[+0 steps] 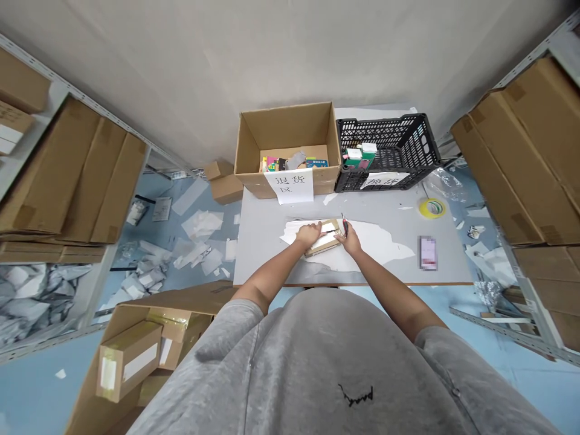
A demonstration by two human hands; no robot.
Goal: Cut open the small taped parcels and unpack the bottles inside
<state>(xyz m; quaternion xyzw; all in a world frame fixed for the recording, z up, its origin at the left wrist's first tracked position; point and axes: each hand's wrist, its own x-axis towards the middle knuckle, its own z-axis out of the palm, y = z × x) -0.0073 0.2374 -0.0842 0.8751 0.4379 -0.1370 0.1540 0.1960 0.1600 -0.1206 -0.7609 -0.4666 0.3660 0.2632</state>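
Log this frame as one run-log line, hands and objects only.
left hand: flat on cardboard parcel | right hand: holding red-handled cutter | surface: grey table

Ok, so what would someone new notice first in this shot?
The eye goes first to the middle of the grey table, where the left hand rests on a flat cardboard parcel and the right hand sits by a red-handled cutter. At the table's far edge stand an open cardboard box with a paper sign and a black plastic crate. Stacked cartons fill the shelves at the left.
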